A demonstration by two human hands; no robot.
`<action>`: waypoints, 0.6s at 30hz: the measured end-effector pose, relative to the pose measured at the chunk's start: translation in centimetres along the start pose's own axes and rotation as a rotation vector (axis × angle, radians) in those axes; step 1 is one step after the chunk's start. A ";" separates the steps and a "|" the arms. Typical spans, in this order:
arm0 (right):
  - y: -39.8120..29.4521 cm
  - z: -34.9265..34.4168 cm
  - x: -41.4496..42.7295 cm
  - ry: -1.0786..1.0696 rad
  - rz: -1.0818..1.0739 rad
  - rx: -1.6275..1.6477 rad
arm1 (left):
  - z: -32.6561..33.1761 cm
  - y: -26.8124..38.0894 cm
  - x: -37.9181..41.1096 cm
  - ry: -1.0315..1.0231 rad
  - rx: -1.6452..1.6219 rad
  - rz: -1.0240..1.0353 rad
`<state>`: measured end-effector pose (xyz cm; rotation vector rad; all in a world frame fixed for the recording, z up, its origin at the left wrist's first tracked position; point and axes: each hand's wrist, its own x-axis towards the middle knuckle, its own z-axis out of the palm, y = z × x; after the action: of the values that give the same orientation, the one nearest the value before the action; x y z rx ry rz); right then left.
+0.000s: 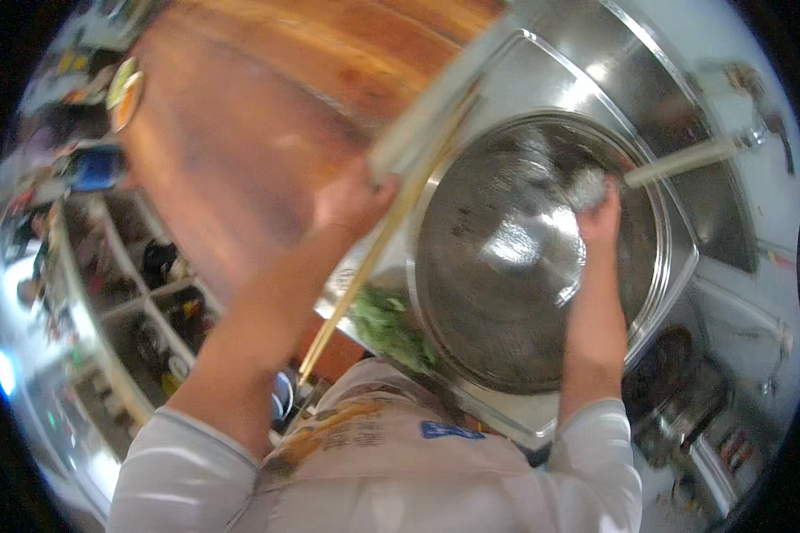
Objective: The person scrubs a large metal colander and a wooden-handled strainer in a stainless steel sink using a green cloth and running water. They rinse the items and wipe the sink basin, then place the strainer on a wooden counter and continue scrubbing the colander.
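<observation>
My right hand (600,216) is over a large round metal pot (493,313), close to the end of a long faucet spout (680,163). It grips a small, pale, shiny object (585,186), too blurred to name. Liquid in the pot catches bright reflections. My left hand (353,200) is at the edge of a reddish-brown wooden work surface (253,160), its fingers against a pale grey strip (433,100). Blur hides whether those fingers grip anything. Long wooden chopsticks (380,243) lie slantwise between that hand and the pot.
A metal sink surround (540,56) frames the pot. Leafy greens (390,326) sit at the pot's near left. Two small oval dishes (127,96) stand at the wood's far left. Divided bins (150,293) line the left, with a blue container (97,166) above them.
</observation>
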<state>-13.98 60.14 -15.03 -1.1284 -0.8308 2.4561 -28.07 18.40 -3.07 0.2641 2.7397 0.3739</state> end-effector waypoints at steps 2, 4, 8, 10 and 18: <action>1.3 1.5 0.4 -0.031 -0.043 0.108 | -0.7 -0.5 -0.3 0.005 0.104 -0.010; 2.9 2.0 0.7 -0.005 -0.060 0.185 | -0.5 -0.6 0.0 -0.003 0.119 -0.015; 6.0 7.9 -2.0 0.084 -0.099 0.237 | 0.6 -1.5 0.1 0.049 0.132 -0.007; 8.6 13.3 -4.0 0.078 -0.113 0.214 | 1.1 -1.6 0.1 0.037 0.136 -0.015; 28.2 6.0 -14.6 -0.446 -0.280 -1.640 | 1.3 -1.1 1.2 0.038 0.143 -0.010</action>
<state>-10.35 28.58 -20.88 -0.5700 -3.0564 1.4025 -28.87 17.87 -4.93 0.2832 2.8085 0.1817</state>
